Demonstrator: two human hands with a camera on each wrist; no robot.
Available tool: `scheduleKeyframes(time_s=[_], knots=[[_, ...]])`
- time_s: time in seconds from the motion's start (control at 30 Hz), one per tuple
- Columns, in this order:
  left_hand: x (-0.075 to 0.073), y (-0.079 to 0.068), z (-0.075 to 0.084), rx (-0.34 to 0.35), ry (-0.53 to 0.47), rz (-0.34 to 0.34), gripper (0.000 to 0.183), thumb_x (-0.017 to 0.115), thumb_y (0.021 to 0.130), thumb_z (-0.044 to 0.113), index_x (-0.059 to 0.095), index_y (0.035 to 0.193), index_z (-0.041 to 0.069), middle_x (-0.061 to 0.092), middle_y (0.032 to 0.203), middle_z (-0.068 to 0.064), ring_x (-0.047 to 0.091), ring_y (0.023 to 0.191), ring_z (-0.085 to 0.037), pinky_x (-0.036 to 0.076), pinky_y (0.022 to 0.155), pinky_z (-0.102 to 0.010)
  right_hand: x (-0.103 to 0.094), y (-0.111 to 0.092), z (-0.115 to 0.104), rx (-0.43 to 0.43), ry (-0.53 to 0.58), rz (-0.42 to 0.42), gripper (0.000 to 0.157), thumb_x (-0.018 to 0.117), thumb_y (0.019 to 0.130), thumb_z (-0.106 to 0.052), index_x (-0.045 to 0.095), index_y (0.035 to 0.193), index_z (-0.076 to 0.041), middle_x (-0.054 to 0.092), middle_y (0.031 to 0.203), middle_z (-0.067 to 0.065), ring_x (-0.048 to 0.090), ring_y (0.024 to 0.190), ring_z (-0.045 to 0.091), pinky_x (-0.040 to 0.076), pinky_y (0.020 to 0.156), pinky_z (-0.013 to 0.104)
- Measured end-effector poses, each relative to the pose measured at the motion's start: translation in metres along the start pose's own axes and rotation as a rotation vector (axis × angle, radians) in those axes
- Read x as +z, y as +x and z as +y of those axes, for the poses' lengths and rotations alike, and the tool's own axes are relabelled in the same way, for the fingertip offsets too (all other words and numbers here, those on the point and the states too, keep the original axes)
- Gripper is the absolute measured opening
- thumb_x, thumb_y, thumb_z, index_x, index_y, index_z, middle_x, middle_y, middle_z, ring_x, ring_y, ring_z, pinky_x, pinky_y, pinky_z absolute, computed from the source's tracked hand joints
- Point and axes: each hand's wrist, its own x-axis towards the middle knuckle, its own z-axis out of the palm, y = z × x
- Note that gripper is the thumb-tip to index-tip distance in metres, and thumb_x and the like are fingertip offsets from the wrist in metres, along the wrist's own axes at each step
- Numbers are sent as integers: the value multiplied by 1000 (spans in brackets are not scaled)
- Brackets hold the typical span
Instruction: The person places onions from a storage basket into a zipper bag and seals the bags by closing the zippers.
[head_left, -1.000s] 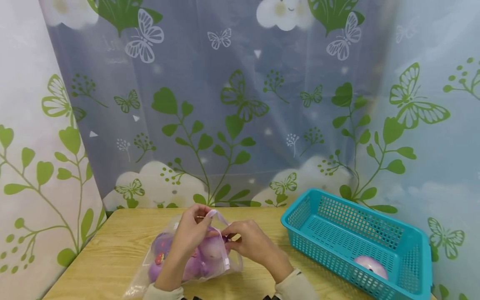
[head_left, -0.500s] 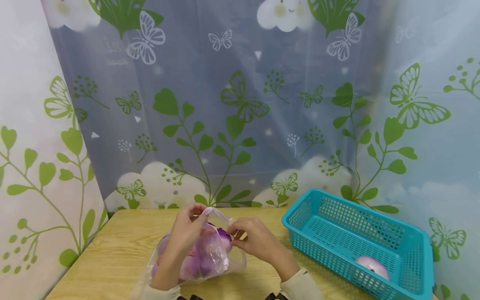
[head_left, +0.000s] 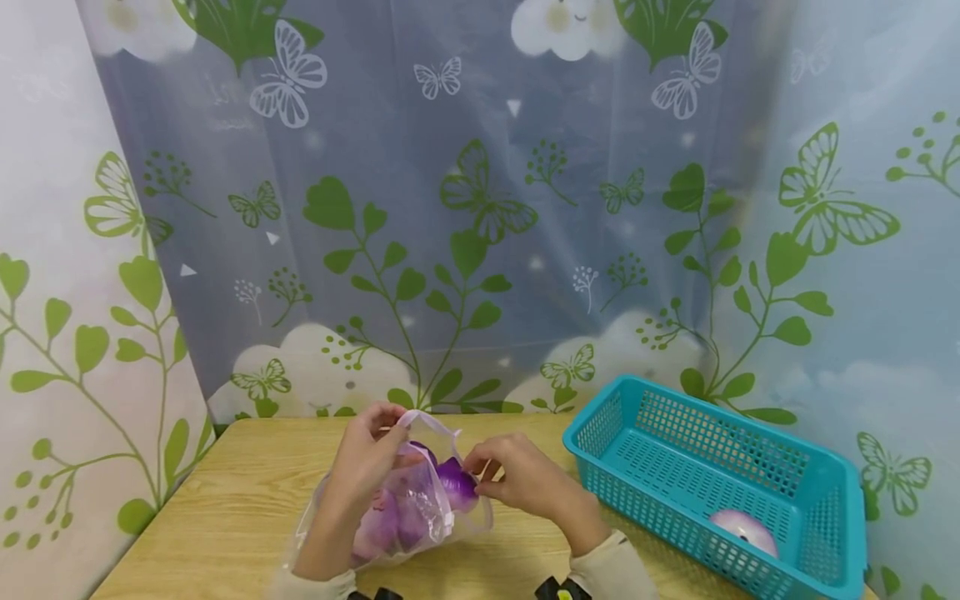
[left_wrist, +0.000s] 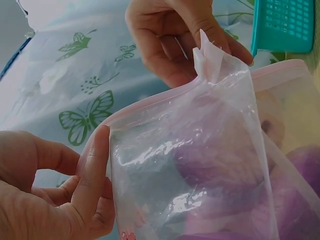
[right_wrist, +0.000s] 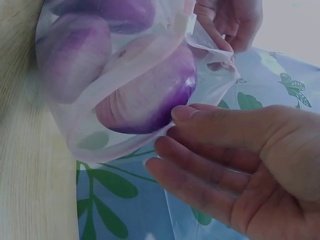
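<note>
A clear zip bag (left_wrist: 145,170) with a pink rim and several purple onions in it lies on the table. My left hand (head_left: 367,454) pinches the bag's rim between thumb and fingers, holding the mouth apart. At that mouth is a purple onion (head_left: 456,486), partly out past the rim. My right hand (head_left: 525,479) has its thumb and fingertips on the end of this onion; in the right wrist view the thumb lies against the dark purple tip (right_wrist: 182,92). Other onions (right_wrist: 75,57) show blurred through the plastic. A white slider (right_wrist: 185,23) sits on the rim.
To the right stands a turquoise perforated basket (head_left: 600,417). One pale purple-white onion (head_left: 744,532) lies in its near right part. A printed curtain (head_left: 480,250) hangs behind the wooden table (head_left: 247,467).
The onion at the bag's mouth has come further out into view. My right hand has shifted slightly right with it; my left hand has moved a little left with the rim.
</note>
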Motion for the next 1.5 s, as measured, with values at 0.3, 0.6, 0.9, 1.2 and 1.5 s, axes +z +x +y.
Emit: scheduleKeyframes(time_s=[0.3,0.6,0.9,1.2,1.5], knots=[[-1,1,2,1,-10,-9,19,54,104,1,57,121,-6,59,107,-12,65,85,-20,67,72,-28,-17,-12,-3,84,42,-31,20,75,90,2,74,109,-4,76,108,14,75,89,19,59,71,15],[-1,1,4,0,-22,-12,19,54,104,1,57,121,-6,58,104,-11,64,84,-20,67,73,-29,-56,-28,4,118,5,-141,23,72,94,-4,71,117,-9,73,114,9,73,96,19,61,79,19],[-7,2,8,-2,-22,-12,20,54,105,4,57,122,-6,57,104,-9,65,81,-18,66,73,-26,-112,-46,23,196,-109,-285,28,76,92,-9,70,119,-12,72,117,6,72,94,14,61,81,24],[-8,3,4,-10,-22,-14,20,55,104,3,56,123,-6,58,104,-9,64,83,-19,67,72,-27,-147,-78,60,482,-199,-389,28,81,87,-10,71,112,-19,67,106,3,65,80,14,59,67,32],[-8,2,2,-8,-31,-15,22,54,104,0,54,124,-9,59,105,-10,64,83,-18,66,72,-26,-170,-109,88,651,-169,-423,30,82,86,-9,69,112,-17,64,108,7,64,86,17,62,62,36]])
